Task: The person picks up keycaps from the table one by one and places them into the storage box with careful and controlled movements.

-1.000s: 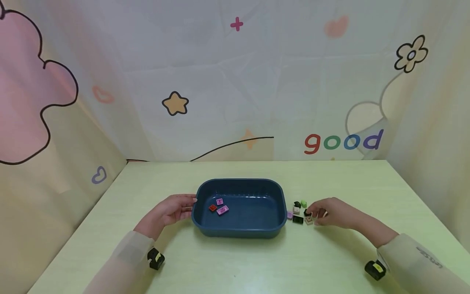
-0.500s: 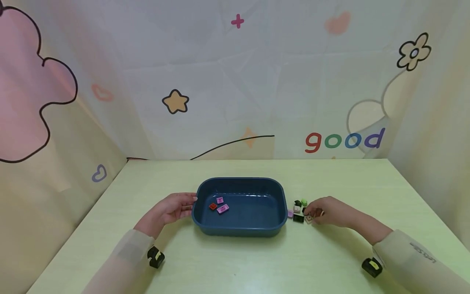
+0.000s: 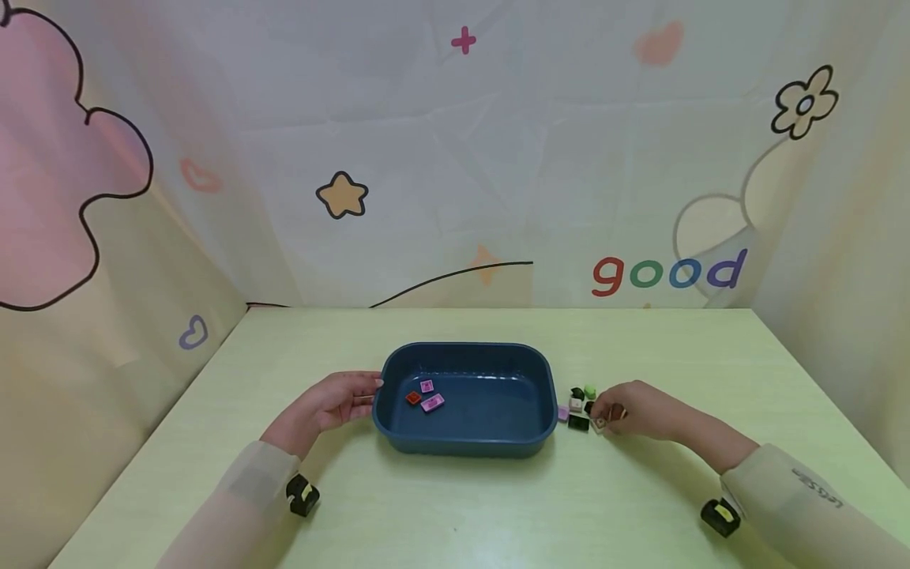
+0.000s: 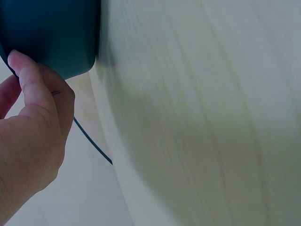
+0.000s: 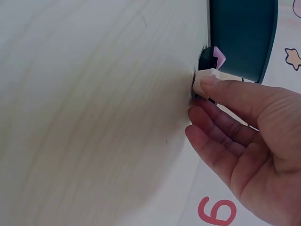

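Observation:
A dark blue plastic basin (image 3: 465,446) stands mid-table, with a red keycap (image 3: 414,398) and two pink keycaps (image 3: 433,403) lying in its left part. My left hand (image 3: 343,401) grips the basin's left rim between thumb and fingers, as the left wrist view also shows (image 4: 35,110). To the right of the basin, my right hand (image 3: 640,411) pinches a beige keycap (image 5: 203,81) at the table surface between thumb and index finger. The other fingers are loosely bent below. Fingers partly hide a black piece (image 3: 589,407) beside it.
Close to the basin's right wall lie a purple keycap (image 3: 563,413), a black keycap (image 3: 578,423), a pale keycap (image 3: 575,405), a black curved piece (image 3: 577,393) and a green piece (image 3: 590,391). A printed curtain (image 3: 426,158) hangs behind the table's far edge.
My right hand has moved slightly left and closed its fingers around the beige keycap. The left hand, basin and the pieces inside stay as they were.

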Available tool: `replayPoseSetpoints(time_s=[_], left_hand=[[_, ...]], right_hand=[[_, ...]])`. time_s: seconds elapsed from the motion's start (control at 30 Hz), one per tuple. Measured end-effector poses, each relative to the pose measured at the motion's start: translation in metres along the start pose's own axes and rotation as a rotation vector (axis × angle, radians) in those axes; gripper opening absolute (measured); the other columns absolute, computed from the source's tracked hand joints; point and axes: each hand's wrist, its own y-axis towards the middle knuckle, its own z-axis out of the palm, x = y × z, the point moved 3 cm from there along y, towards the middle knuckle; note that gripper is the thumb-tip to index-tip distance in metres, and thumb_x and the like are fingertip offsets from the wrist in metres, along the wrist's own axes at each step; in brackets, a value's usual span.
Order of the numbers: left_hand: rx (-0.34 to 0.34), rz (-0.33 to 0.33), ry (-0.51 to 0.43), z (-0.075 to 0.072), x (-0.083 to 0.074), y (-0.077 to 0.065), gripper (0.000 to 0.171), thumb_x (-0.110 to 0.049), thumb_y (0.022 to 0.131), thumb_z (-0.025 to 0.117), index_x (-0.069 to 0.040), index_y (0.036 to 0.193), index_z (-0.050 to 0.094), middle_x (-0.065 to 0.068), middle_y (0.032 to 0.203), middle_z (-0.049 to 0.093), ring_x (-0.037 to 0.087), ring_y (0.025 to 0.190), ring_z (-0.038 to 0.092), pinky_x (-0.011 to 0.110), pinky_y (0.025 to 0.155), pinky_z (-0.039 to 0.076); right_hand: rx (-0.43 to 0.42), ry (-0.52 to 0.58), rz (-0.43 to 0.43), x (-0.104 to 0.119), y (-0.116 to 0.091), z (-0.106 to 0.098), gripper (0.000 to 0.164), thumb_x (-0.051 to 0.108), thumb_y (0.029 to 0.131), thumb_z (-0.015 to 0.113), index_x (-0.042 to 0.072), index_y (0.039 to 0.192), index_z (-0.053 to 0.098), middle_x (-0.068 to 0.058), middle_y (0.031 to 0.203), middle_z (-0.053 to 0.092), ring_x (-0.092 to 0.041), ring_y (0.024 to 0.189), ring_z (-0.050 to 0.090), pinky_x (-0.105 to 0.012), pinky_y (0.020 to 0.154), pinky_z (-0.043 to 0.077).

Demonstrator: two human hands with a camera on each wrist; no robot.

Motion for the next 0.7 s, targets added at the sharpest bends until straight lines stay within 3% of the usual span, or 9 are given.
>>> replayPoseSetpoints(time_s=[0.27,0.7], left_hand=[[0.006,-0.005,-0.01,0.0,0.0,0.0,0.054,-0.011,0.108,0.048,0.01,0.154,0.031,-0.007,0.087,0.073,0.003,0.075,0.069,0.016,0.074,0.061],[-0.011,-0.022,0.013,0.0,-0.002,0.0,0.052,-0.011,0.108,0.047,0.01,0.153,0.033,-0.007,0.083,0.072,0.004,0.074,0.068,0.014,0.072,0.061]], right_hand=[[-0.002,0.004,-0.005,0.004,-0.003,-0.008,0.011,0.008,0.09,0.074,0.009,0.101,0.075,0.004,0.093,0.072,0.001,0.08,0.056,-0.018,0.07,0.054],[0.008,-0.001,0.031,0.024,-0.003,-0.056,0.018,0.013,0.093,0.074,0.004,0.109,0.074,0.002,0.096,0.073,-0.007,0.085,0.061,-0.018,0.071,0.056]])
